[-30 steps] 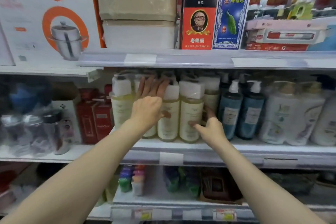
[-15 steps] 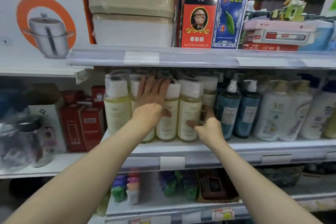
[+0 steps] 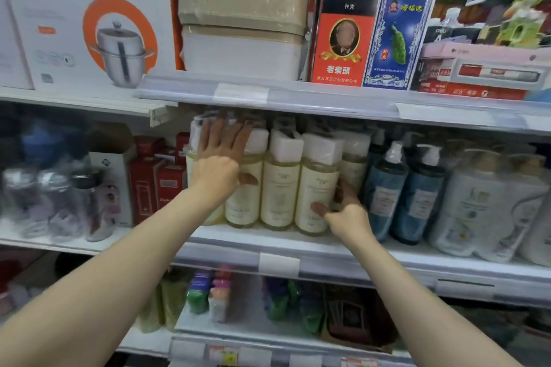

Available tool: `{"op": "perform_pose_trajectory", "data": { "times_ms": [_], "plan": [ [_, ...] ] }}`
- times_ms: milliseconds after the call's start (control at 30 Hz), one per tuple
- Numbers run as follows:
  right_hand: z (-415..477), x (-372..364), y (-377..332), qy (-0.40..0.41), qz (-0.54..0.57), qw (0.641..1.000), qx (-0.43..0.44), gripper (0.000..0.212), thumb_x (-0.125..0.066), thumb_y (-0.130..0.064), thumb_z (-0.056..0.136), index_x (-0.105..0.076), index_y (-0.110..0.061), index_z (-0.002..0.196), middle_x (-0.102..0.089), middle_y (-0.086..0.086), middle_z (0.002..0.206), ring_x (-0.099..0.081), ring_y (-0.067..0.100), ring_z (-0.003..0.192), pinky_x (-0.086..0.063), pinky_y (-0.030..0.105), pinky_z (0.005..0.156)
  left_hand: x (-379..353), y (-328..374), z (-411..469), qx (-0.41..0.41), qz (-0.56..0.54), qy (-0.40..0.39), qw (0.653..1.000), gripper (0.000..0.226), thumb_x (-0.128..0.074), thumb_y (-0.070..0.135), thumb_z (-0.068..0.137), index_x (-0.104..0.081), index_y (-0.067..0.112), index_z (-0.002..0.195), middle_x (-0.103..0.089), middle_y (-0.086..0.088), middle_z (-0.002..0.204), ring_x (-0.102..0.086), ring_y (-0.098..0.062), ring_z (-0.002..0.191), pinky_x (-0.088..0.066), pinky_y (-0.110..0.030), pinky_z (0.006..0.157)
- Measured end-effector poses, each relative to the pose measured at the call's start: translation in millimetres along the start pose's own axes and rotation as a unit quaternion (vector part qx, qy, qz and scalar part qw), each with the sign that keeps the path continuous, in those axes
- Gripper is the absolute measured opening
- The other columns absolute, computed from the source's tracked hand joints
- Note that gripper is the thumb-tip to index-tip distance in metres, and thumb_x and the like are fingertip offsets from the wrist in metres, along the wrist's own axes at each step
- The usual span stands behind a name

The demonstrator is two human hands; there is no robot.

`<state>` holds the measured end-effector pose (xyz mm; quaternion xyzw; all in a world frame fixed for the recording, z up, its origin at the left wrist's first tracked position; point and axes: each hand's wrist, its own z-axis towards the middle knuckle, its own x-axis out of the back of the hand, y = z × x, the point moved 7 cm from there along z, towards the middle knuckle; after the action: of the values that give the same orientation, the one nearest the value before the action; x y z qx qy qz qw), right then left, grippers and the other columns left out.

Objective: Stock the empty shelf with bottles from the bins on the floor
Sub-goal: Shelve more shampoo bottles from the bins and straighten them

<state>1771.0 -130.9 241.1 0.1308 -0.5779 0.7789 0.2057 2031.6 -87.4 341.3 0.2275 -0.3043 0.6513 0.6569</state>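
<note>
Head view looks at a shop shelf. A row of tall pale yellow see-through plastic bottles (image 3: 280,188) with cream labels and white wrapped tops stands upright along the front edge of the white middle shelf (image 3: 232,250), at its left end, with more of the same kind behind them. The person's left hand (image 3: 219,155) lies flat with straight fingers on the white tops of the bottles at the left end of the row. The right hand (image 3: 343,211) is lower down and holds the last bottle (image 3: 317,185) at the right end of the row, with the thumb on the front and the fingers curled round the far side. The two hands are apart, one at each end of the row. It looks like the person is tidying the row and pushing it snug. To do this well, the push should be slow and even, with the flat hand steadying the tops so no bottle tips over. The held bottle should slide close to the one beside it, with its label facing out. Just to the right stand dark blue pump bottles (image 3: 384,197), so the right hand should take care not to bump them. The yellow bottles look smooth and full, so they may be slippery and heavy. No bin shows in this view.
</note>
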Motion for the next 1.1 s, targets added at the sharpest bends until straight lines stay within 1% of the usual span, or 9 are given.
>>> {"op": "perform_pose_trajectory", "data": {
  "times_ms": [133, 367, 500, 633, 700, 800, 933, 1033, 1100],
  "plan": [
    [2, -3, 2, -0.004, 0.021, 1.0, 0.005, 0.073, -0.082, -0.031, 0.082, -0.044, -0.027, 0.144, -0.06, -0.001, 0.136, -0.053, 0.009, 0.109, -0.042, 0.023, 0.089, 0, 2, 9, -0.008, 0.001, -0.015, 1.0, 0.108, -0.086, 0.051, 0.062, -0.036, 0.016, 0.151, -0.039, -0.01, 0.152, -0.021, -0.04, 0.145, 0.002, -0.053, 0.121],
    [5, -3, 3, -0.019, 0.015, 1.0, 0.008, 0.074, -0.08, -0.031, 0.083, -0.042, -0.027, 0.146, -0.059, -0.001, 0.139, -0.056, 0.021, 0.126, -0.041, 0.024, 0.092, 2, 1, -2, 0.003, -0.003, 0.003, 1.0, 0.112, -0.084, 0.056, 0.063, -0.031, 0.017, 0.153, -0.032, -0.012, 0.157, -0.018, -0.039, 0.148, -0.002, -0.055, 0.121],
    [5, -3, 5, -0.027, 0.016, 1.0, 0.0, 0.077, -0.08, -0.032, 0.083, -0.04, -0.027, 0.149, -0.058, 0.0, 0.141, -0.055, 0.021, 0.127, -0.041, 0.024, 0.093, -1, -13, -20, 0.056, -0.021, 0.015, 0.998, 0.122, -0.079, 0.062, 0.063, -0.008, 0.028, 0.157, -0.013, -0.012, 0.164, 0.002, -0.038, 0.151, 0.004, -0.062, 0.118],
    [6, -6, 4, -0.017, 0.027, 0.999, -0.001, 0.075, -0.08, -0.031, 0.083, -0.04, -0.028, 0.147, -0.056, 0.0, 0.142, -0.053, 0.022, 0.129, -0.041, 0.026, 0.097, -11, -19, -18, 0.058, -0.051, -0.035, 0.996, 0.114, -0.079, 0.058, 0.069, -0.009, 0.035, 0.157, -0.01, -0.002, 0.165, 0.011, -0.032, 0.15, -0.015, -0.063, 0.117],
    [4, -7, 3, -0.018, 0.026, 1.0, 0.001, 0.075, -0.08, -0.03, 0.083, -0.04, -0.028, 0.148, -0.056, -0.001, 0.142, -0.053, 0.022, 0.13, -0.041, 0.025, 0.097, -12, -19, -19, 0.058, -0.04, -0.042, 0.997, 0.115, -0.077, 0.06, 0.07, -0.007, 0.035, 0.157, -0.011, -0.001, 0.165, 0.01, -0.033, 0.15, -0.012, -0.064, 0.117],
    [-2, -4, -1, -0.002, 0.014, 1.0, 0.028, 0.08, -0.079, -0.038, 0.083, -0.037, -0.027, 0.15, -0.055, -0.003, 0.142, -0.052, 0.02, 0.13, -0.04, 0.023, 0.096, -8, -16, -22, 0.035, -0.012, 0.006, 0.999, 0.118, -0.071, 0.07, 0.067, -0.011, 0.027, 0.158, -0.008, -0.009, 0.165, 0.006, -0.038, 0.15, 0.001, -0.06, 0.12],
    [-4, 3, -2, 0.003, -0.011, 0.999, 0.04, 0.091, -0.052, -0.07, 0.089, -0.01, -0.031, 0.16, -0.037, 0.002, 0.158, -0.041, 0.025, 0.141, -0.033, 0.025, 0.108, 6, 17, -6, -0.025, -0.066, 0.049, 0.996, 0.111, -0.038, 0.086, 0.068, -0.018, 0.023, 0.157, -0.02, -0.013, 0.162, -0.006, -0.035, 0.151, -0.002, -0.051, 0.123],
    [-2, 4, 5, -0.012, 0.013, 1.0, 0.015, 0.087, -0.027, -0.084, 0.085, -0.007, -0.041, 0.159, -0.027, 0.002, 0.164, -0.033, 0.027, 0.146, -0.022, 0.022, 0.108, 10, 60, 22, -0.077, -0.145, -0.014, 0.986, 0.106, -0.022, 0.094, 0.071, -0.019, 0.031, 0.156, -0.027, -0.002, 0.161, -0.014, -0.022, 0.15, -0.006, -0.04, 0.123],
    [-1, 5, 8, -0.024, 0.021, 0.999, 0.0, 0.094, -0.018, -0.091, 0.079, -0.009, -0.041, 0.158, -0.027, 0.001, 0.164, -0.032, 0.025, 0.147, -0.019, 0.021, 0.105, 7, 86, 42, -0.091, -0.205, -0.075, 0.972, 0.097, -0.025, 0.092, 0.073, -0.023, 0.039, 0.154, -0.026, 0.006, 0.161, -0.017, -0.017, 0.149, -0.011, -0.037, 0.124]
  ]
}}
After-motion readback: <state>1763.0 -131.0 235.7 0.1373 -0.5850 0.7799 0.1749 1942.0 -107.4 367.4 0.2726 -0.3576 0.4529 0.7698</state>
